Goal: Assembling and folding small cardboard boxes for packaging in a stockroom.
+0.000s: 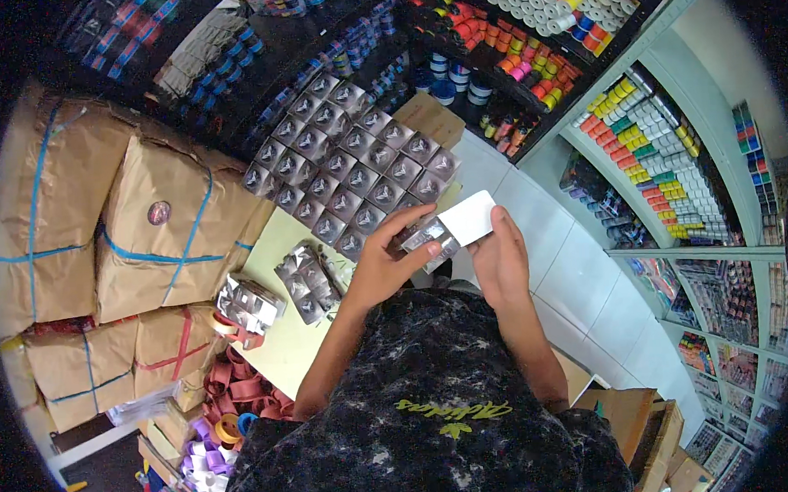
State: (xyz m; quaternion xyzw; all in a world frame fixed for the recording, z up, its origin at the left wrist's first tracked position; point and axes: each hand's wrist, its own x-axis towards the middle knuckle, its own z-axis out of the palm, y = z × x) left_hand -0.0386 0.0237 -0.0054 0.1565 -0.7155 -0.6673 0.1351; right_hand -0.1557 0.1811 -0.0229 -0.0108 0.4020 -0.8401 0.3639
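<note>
A small silver-grey printed box [432, 241] is held in front of me, with my left hand [384, 262] closed around its left side. Out of its upper right side extends a white flap or card [468, 217]; I cannot tell if it is joined to the box. My right hand [504, 258] grips this white piece at its right edge, thumb on top. Just beyond my hands stand rows of matching grey boxes [356, 141] on a pale yellow table [286, 341]. Left of my left wrist lies a pack of flat grey cartons [309, 282].
A tape dispenser [237, 329] sits by more folded cartons [251, 301]. Brown paper parcels [157, 224] are stacked at left, above red tape rings [242, 380]. Shelves of coloured spools [526, 55] stand ahead and right. Cardboard boxes [639, 428] are beside me at lower right.
</note>
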